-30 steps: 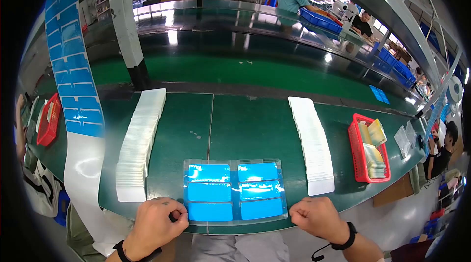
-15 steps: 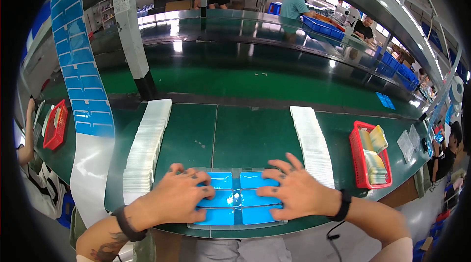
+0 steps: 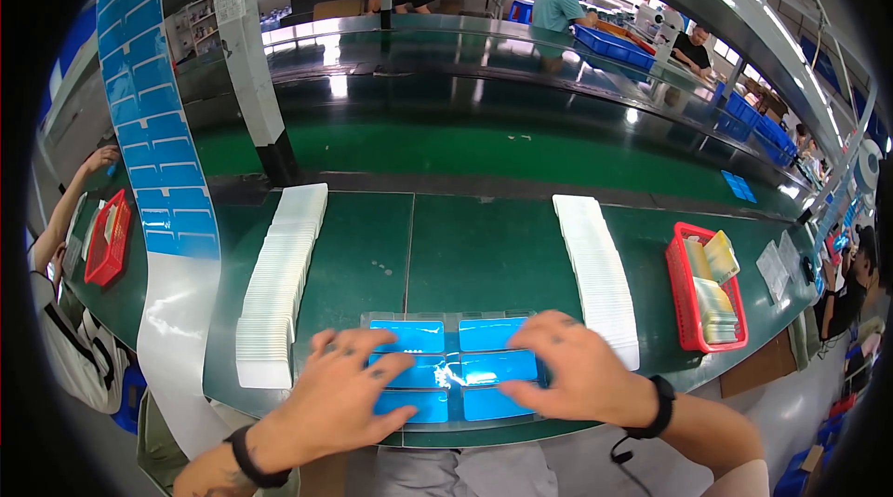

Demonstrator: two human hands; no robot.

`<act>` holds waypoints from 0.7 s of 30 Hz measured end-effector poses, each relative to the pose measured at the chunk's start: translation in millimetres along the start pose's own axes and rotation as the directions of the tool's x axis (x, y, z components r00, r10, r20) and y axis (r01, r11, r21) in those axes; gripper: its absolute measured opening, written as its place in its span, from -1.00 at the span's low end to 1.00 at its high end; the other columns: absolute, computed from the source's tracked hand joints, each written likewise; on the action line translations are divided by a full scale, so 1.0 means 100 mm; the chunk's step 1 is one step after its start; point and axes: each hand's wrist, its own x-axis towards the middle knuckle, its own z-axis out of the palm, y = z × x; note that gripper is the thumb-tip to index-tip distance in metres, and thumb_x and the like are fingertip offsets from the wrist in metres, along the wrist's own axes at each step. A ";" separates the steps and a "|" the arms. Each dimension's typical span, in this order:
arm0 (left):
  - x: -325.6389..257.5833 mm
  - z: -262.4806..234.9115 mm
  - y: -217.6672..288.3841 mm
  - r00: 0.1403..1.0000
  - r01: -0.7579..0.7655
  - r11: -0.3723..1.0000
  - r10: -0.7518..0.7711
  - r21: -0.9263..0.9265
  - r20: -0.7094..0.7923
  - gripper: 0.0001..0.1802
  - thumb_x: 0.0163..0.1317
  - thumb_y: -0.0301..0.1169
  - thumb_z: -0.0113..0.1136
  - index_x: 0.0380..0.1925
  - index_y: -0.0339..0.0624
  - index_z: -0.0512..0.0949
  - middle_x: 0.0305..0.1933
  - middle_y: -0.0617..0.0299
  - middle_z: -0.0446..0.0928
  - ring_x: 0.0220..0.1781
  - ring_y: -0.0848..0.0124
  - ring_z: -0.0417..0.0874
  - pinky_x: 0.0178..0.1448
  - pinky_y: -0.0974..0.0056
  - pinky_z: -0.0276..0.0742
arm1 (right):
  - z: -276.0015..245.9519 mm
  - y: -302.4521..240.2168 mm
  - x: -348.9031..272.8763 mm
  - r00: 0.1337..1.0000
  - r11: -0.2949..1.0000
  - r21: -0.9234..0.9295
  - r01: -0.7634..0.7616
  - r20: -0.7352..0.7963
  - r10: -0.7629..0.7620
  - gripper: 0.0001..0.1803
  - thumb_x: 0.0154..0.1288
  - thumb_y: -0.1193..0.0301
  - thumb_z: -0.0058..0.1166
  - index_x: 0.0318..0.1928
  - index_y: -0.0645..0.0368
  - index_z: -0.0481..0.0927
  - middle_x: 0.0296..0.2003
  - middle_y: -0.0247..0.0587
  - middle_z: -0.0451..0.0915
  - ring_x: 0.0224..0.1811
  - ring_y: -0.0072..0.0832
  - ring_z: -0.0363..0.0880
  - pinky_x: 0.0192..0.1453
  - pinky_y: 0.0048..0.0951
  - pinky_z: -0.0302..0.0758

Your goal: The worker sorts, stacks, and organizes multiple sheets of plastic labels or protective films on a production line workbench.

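Note:
Several glossy blue rectangles (image 3: pixel 426 337) lie in two columns on a clear sheet or shallow tray (image 3: pixel 453 322) at the table's near edge. Over the left column is my left hand (image 3: pixel 339 390), its fingers spread and the fingertips at the rectangles' edges. My right hand (image 3: pixel 591 371) bends over the right column, thumb and forefinger apart and close to the blue surfaces. Neither hand grips anything. Whether the fingertips press down or only hover, I cannot tell. My right hand covers part of the right column's outer edge.
Long overlapping rows of white cards stand left (image 3: pixel 279 283) and right (image 3: pixel 597 278). A red basket (image 3: pixel 684 297) holds pale cards. A blue strip on white backing (image 3: pixel 177 329) hangs at left. Beyond runs a green conveyor belt (image 3: pixel 419 148). Co-workers sit on both sides.
My left hand has drawn nearer to me; my right hand's raised fingers have come down and together. White specks on the belt have moved right. At far left a co-worker's arm has reached out.

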 end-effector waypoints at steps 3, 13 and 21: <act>-0.37 -0.01 0.04 0.986 0.149 0.984 -0.155 -0.093 -0.067 -0.17 -0.15 -0.10 0.59 0.15 -0.14 0.48 0.15 0.01 0.47 0.16 0.04 0.49 0.21 -0.03 0.28 | -0.27 0.03 -0.14 0.826 0.833 0.112 -0.542 0.249 0.505 -0.53 0.24 0.11 0.32 -0.11 0.31 0.63 -0.41 -0.13 0.66 -0.43 -0.32 0.67 -0.39 -0.40 0.58; -0.55 0.26 0.06 0.902 0.407 0.857 -0.432 -0.315 -0.010 0.19 -0.17 -0.04 0.64 0.40 -0.37 0.21 0.02 0.05 0.58 0.08 0.09 0.51 0.14 0.02 0.29 | -0.06 0.16 -0.15 0.603 0.508 0.328 -0.797 0.495 0.626 -0.61 0.41 0.26 0.19 -0.54 0.20 0.52 -0.71 -0.38 0.48 -0.72 -0.67 0.44 -0.63 -0.58 0.30; -0.59 0.29 0.05 0.908 0.402 0.871 -0.420 -0.281 -0.002 0.23 -0.14 -0.01 0.63 0.42 -0.44 0.16 -0.03 0.02 0.61 0.03 0.08 0.56 0.12 0.02 0.33 | -0.22 -0.36 0.11 0.730 0.516 0.532 -0.671 0.354 0.584 -0.63 0.41 0.35 0.18 -0.55 0.22 0.50 -0.71 -0.46 0.42 -0.71 -0.77 0.30 -0.63 -0.58 0.18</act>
